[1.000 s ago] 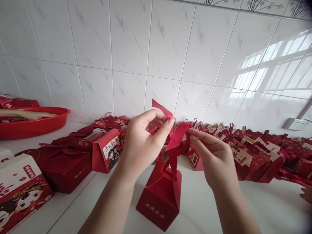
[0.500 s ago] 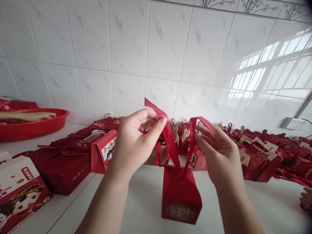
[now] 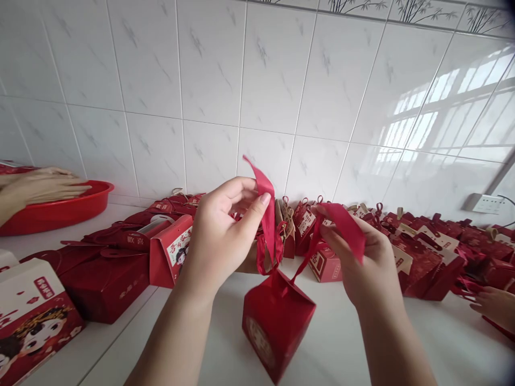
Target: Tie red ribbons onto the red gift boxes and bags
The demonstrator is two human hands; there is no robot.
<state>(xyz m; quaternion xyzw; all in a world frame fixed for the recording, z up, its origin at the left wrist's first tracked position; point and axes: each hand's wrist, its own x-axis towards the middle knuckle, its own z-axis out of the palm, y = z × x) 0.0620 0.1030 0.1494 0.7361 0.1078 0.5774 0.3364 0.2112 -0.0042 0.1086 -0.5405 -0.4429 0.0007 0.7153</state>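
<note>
Ribbon (image 3: 346,228) rises in two strands, in your head view, from the red box (image 3: 277,321) at 6 o'clock. Your left hand (image 3: 225,230), at 7 o'clock, has thumb and fingers pinched on one strand, its free end sticking up toward 12. Your right hand (image 3: 372,268), at 4 o'clock, has its fingers closed on the other, whose end drapes over them. The box tilts corner-down beneath both strands; you cannot tell whether it touches the counter (image 3: 225,335). A printed box (image 3: 36,316) stands at 8 o'clock. Another person's hands (image 3: 46,187) are at the basin (image 3: 56,214) at 9 o'clock; one more hand (image 3: 497,305) shows at 4, near packed boxes (image 3: 426,262).
</note>
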